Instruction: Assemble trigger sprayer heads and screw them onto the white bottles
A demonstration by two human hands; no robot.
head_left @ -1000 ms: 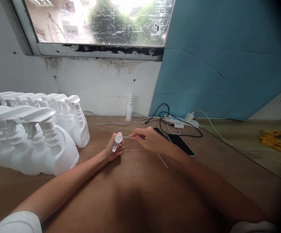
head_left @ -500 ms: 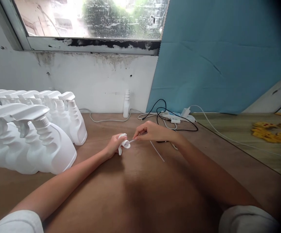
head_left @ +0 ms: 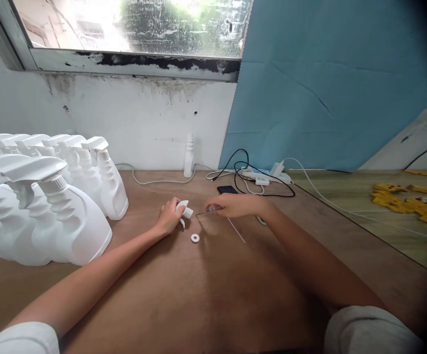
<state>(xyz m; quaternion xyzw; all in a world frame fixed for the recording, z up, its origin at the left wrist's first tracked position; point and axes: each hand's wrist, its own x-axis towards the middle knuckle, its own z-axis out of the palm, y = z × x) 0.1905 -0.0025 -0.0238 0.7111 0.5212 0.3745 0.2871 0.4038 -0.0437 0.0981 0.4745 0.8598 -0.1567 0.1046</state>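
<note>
Landmark = white ring [head_left: 195, 241], flat on table [head_left: 154, 305]. Left hand [head_left: 168, 216], behind-left of ring, fingers wrapped around white spray head [head_left: 184, 209], collar facing right; spray head just behind ring, slightly left. Right hand [head_left: 226, 204], behind-right of ring, pinching thin tool [head_left: 214, 208], bent tip beside collar, small gap visible. Straw [head_left: 236, 230] lies right of ring, nobody holding it. Phone [head_left: 226, 190], partly hidden by right hand, farther behind-right; power strip [head_left: 268, 175] beyond that. Rows of spray bottles [head_left: 84, 231] well left of ring; lone bottle [head_left: 189, 160] upright far behind it, by wall.
</note>
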